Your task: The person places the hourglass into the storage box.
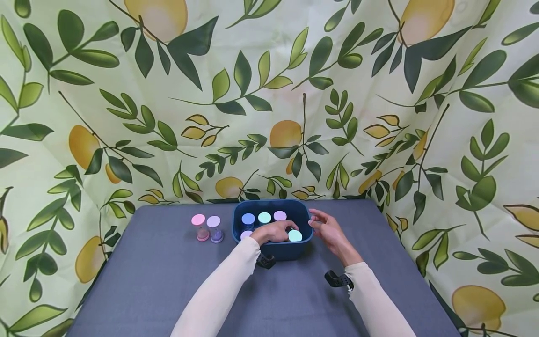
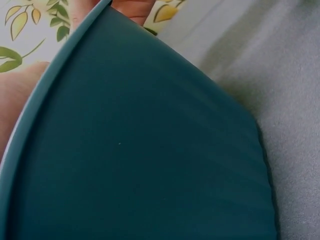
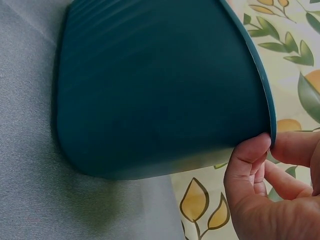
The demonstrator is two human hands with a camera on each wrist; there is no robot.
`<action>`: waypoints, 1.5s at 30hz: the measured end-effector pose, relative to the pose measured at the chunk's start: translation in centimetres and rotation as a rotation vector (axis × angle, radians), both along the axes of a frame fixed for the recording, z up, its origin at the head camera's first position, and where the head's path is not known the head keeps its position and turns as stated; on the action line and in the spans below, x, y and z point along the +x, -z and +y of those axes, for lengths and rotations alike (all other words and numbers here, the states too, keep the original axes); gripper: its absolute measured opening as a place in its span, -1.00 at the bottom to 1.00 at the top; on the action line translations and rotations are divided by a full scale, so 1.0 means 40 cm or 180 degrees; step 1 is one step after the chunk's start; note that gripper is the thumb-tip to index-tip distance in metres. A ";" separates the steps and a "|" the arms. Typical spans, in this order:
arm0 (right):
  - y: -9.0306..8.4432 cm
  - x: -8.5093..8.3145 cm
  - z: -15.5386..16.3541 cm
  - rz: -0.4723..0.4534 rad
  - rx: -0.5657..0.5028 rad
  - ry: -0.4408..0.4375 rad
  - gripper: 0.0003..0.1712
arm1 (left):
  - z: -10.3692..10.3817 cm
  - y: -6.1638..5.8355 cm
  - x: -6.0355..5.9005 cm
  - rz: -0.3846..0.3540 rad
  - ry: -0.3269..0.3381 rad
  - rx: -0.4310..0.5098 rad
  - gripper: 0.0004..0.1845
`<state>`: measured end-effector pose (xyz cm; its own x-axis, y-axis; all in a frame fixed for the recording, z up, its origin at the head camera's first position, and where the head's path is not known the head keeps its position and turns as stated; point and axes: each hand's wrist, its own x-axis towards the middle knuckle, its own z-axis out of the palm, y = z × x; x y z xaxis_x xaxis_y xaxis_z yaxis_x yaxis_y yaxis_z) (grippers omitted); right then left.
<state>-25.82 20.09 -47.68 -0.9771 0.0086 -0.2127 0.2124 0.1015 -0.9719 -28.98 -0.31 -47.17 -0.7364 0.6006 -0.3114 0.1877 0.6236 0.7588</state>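
My left hand (image 1: 275, 231) reaches over the front rim into a dark blue plastic bin (image 1: 269, 252). Its fingers curve down beside a sand timer with a mint cap (image 1: 294, 235); the fingertips are hidden, so I cannot tell whether they grip it. At the bin's right end, my right hand (image 3: 272, 175) pinches the rim between thumb and fingers. Inside the bin stand more capped timers: a blue one (image 1: 248, 219), a mint one (image 1: 264, 217) and a lilac one (image 1: 280, 216) along the back, with another lilac cap (image 1: 246, 235) at front left.
Left of the bin, a pink sand timer (image 1: 200, 227) and a purple sand timer (image 1: 215, 229) stand side by side on the grey cloth-covered table (image 1: 168, 281). A lemon-patterned curtain (image 1: 261, 117) hangs behind the table and along its sides.
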 end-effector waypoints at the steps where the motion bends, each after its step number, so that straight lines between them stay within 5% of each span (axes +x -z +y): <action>1: 0.000 0.000 0.000 -0.0002 -0.0002 0.0002 -0.47 | -0.001 -0.001 0.000 0.0014 0.0025 -0.0021 -0.63; 11: -0.001 -0.006 0.004 -0.0009 -0.0015 -0.0005 -0.46 | -0.018 -0.017 0.003 0.0137 0.0134 -0.0132 -0.56; 28: 0.008 -0.001 0.004 -0.0027 -0.0008 0.0001 -0.45 | -0.081 -0.045 0.029 0.0093 0.0038 0.0609 -0.46; 45: 0.001 -0.002 0.005 -0.0055 0.0013 -0.0036 -0.45 | -0.134 -0.094 0.076 0.0538 -0.0189 0.0831 -0.56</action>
<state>-25.89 20.29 -47.73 -0.9733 -0.0016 -0.2295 0.2280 0.1080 -0.9676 -25.93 -5.65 -43.41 -0.8008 0.5985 -0.0226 0.2938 0.4256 0.8559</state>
